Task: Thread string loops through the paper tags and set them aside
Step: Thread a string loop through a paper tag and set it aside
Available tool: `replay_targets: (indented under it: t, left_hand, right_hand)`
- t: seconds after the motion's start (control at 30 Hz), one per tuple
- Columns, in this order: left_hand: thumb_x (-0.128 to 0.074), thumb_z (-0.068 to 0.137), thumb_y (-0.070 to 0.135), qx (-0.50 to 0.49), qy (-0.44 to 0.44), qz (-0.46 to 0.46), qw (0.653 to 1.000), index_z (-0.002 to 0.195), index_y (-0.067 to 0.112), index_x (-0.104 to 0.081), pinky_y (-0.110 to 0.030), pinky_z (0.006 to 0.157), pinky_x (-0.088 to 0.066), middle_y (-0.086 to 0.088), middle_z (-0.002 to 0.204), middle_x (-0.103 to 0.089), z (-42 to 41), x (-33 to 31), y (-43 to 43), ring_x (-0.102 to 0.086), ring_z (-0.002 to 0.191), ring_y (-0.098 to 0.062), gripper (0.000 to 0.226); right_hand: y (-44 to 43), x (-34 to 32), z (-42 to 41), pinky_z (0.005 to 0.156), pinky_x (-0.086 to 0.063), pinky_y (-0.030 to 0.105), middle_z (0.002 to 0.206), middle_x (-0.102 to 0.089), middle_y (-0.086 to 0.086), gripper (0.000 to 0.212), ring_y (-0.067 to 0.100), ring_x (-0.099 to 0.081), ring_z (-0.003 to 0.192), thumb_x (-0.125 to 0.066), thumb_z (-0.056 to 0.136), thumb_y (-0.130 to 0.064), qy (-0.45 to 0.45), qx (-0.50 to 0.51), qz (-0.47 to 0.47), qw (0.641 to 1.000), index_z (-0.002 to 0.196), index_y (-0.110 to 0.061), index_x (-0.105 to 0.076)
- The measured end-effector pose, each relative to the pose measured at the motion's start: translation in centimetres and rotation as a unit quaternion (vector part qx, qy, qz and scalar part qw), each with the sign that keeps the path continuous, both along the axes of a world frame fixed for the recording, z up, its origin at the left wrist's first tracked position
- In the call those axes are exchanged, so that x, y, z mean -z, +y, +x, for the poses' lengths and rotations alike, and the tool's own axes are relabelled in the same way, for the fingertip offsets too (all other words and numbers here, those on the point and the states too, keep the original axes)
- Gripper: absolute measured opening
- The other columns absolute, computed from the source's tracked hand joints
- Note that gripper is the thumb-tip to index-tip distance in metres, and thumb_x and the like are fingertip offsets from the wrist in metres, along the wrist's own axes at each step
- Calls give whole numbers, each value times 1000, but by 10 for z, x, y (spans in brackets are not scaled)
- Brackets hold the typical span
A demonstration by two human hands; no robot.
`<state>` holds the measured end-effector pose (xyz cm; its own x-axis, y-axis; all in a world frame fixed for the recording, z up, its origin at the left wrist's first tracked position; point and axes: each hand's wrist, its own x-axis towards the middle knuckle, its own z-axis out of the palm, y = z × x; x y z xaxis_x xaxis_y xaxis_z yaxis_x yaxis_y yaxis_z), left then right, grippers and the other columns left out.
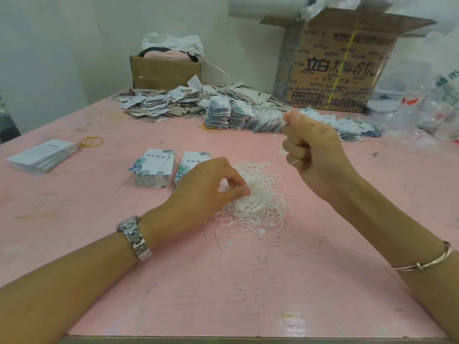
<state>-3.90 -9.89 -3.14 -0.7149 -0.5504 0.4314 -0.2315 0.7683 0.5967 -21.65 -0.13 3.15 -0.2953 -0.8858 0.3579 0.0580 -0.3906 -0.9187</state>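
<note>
A strung tag heap [161, 103] fills upper centre, unthreaded stacks [154, 170] wait mid-frame; my left hand [208, 187] pinches the string pile [260, 202], my right hand [315, 150] grips a few loops [293, 161].

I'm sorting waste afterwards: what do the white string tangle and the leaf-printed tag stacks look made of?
White string tangle: thin cord, probably cotton or polyester; matte, limp curls. Leaf-printed tag stacks: paper card, smooth printed faces, crisp stacked edges.
</note>
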Motion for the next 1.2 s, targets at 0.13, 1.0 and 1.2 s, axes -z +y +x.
replay_targets:
  t: [0.13, 1.0, 1.2]
  left_hand:
    - [-72, 85, 42, 1, -12, -35, 999, 86, 33, -74, -24, 65, -32, 16, 85, -59, 0, 0, -2, -48, 77, 14, 9]
    - [-71, 85, 35, -31, 194, -99, 976, 89, 24, -72, -18, 64, -37, 7, 86, -57, 4, -18, 5, -50, 73, -14, 13]
    - [-71, 87, 25, -16, 196, -113, 974, 94, 19, -75, -23, 66, -41, 4, 89, -59, 6, -25, 4, -51, 75, -16, 9]
  right_hand:
    - [5, -12, -9, 38, -17, 13, 58, -17, -8, 18, 4, -15, 46, -48, 97, -33, -10, 25, -20, 999, 83, -22, -51]
    - [-6, 24, 8, 42, -19, 18, 50, -32, -7, 12, 9, -21, 45, -66, 84, -35, 205, -66, 114, 970, 82, -24, -71]
    - [-6, 23, 7, 40, -21, 16, 48, -34, -10, 11, 8, -21, 45, -76, 75, -28, 160, -58, 103, 980, 82, -19, -75]
